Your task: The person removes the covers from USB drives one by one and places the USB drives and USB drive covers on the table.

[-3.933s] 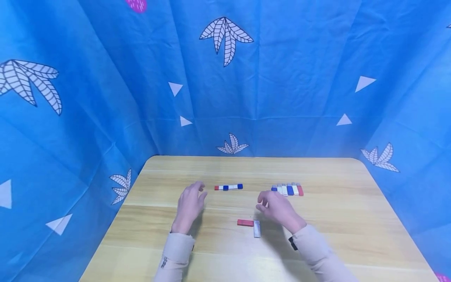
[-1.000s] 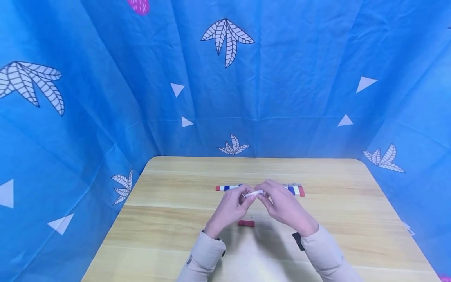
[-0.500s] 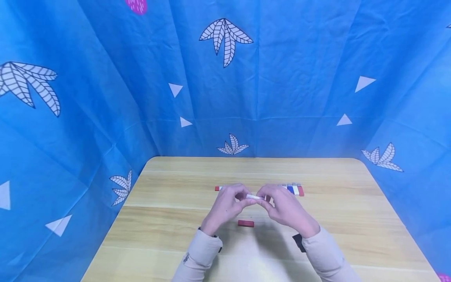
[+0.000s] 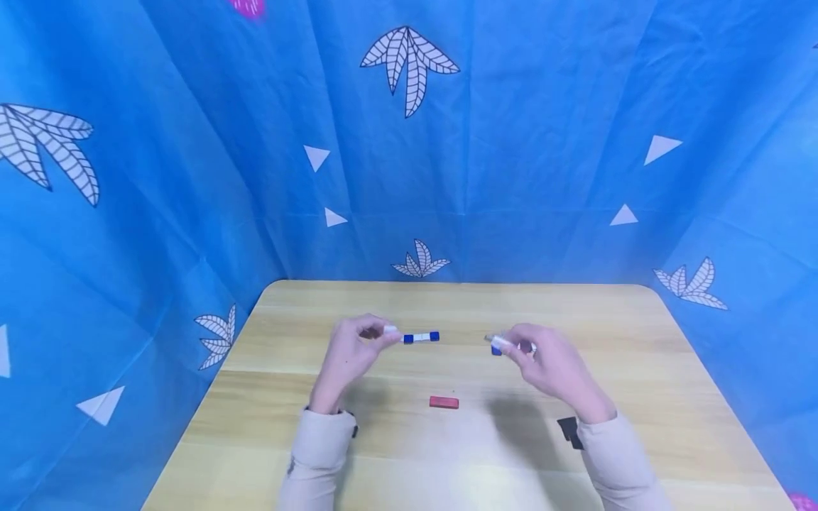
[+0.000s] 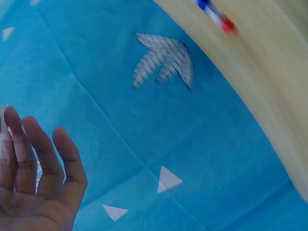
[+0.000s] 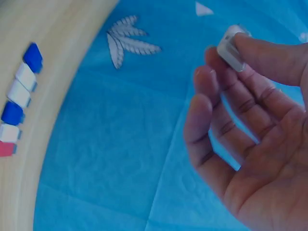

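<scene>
In the head view my left hand [image 4: 348, 358] pinches a small white cap [image 4: 390, 329] between thumb and fingers. The left wrist view cuts this cap [image 5: 4, 126] off at its edge. My right hand [image 4: 552, 362] pinches a white USB flash drive [image 6: 232, 52] between thumb and fingertips, above the table. A red USB flash drive [image 4: 444, 402] lies lengthwise in the table's middle. Next to the left hand lies a row of small caps, with a blue cap [image 4: 434, 336] at its right end. Behind the right hand, a blue flash drive [image 4: 495, 350] shows.
The right wrist view shows a row of flash drives in blue [image 6: 32, 57], white [image 6: 19, 93] and red [image 6: 6, 149], near the edge of the wooden table [image 4: 613, 333]. A blue patterned cloth [image 4: 543, 142] surrounds the table's back and sides.
The hands came together over the white flash drive, which lay beside the red one, and have now parted. Its cap is off: left hand moved left with cap, right hand moved right with drive.
</scene>
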{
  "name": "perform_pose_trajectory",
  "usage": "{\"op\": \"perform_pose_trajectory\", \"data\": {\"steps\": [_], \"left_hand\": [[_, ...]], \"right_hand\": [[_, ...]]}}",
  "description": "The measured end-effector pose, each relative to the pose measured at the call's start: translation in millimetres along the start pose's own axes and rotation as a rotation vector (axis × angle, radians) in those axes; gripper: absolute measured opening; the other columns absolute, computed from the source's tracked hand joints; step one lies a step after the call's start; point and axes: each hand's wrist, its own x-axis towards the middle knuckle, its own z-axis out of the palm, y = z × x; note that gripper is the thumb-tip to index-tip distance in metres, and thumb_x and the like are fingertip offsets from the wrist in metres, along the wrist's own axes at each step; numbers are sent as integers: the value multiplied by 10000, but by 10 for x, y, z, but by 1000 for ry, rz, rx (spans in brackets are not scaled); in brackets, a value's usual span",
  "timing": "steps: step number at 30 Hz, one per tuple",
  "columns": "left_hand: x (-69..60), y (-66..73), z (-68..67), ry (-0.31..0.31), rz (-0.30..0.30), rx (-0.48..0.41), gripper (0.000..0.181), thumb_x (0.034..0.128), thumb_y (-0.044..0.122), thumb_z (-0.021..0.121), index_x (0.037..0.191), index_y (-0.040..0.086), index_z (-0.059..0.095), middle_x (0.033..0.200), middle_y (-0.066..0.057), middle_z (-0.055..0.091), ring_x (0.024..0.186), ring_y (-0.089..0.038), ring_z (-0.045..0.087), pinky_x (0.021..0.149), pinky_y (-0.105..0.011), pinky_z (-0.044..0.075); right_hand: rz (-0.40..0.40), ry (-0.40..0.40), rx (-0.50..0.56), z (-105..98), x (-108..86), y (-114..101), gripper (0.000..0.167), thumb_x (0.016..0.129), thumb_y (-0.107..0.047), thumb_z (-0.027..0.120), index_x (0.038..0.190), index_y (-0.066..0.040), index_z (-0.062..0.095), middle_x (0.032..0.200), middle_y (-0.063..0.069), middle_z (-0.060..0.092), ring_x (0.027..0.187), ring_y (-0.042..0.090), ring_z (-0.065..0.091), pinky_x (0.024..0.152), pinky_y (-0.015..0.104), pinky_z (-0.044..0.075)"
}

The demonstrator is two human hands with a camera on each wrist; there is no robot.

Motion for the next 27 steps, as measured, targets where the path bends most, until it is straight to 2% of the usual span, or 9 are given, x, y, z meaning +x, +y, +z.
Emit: {"op": "perform_pose_trajectory", "data": {"steps": [2,4,6,11,15,17,23,27], "left_hand": [[30,-22,-79,22,11,57,131,869,212,808,968,127,802,876,-10,769,812,-159,652,746,-309,532],[42,-45,-73,19,51,107,156,899,216,778,1000,99,799,890,-35,778,801,-147,655,752,-292,529],[27,-67,-36,5,73,134,154,928,216,746,1005,89,787,882,-53,773,779,-122,639,746,-261,516],[-15,-114,69,-1,83,188,127,984,218,673,957,105,725,768,-21,664,655,-93,496,604,-206,425],[-25,-131,141,-5,98,227,135,1018,209,620,994,90,677,779,-1,628,664,-96,493,605,-208,438],[-25,-127,172,-19,99,222,157,1035,201,587,1071,68,663,806,-2,632,690,-94,511,631,-211,460],[-17,-97,234,-80,58,192,326,1091,228,453,1321,29,569,825,-20,599,649,-108,462,585,-226,431],[-11,-88,267,-93,62,200,395,1101,202,409,1439,10,478,947,-75,665,671,-119,471,611,-234,451]], "right_hand": [[56,41,7,-46,29,28,80,953,-207,713,885,-182,749,715,-82,640,628,65,513,554,224,404],[98,65,13,-39,67,54,94,952,-225,717,891,-168,759,692,-68,640,614,78,521,557,233,404],[155,66,32,4,98,77,106,947,-230,723,906,-137,755,700,-37,664,623,84,549,574,237,424],[336,37,117,164,198,159,181,943,-251,723,932,-70,707,819,70,736,731,146,646,649,268,500],[462,34,164,299,282,256,223,937,-265,725,939,-44,696,883,123,744,768,193,659,632,281,504],[509,33,178,367,320,303,224,933,-263,724,938,-40,700,890,138,745,747,202,656,613,281,499],[609,-4,202,552,393,422,213,934,-221,699,979,-13,708,894,150,746,678,184,635,582,273,486],[660,-44,237,699,407,501,195,937,-178,690,1008,3,706,876,172,750,653,202,656,550,247,476]]}}
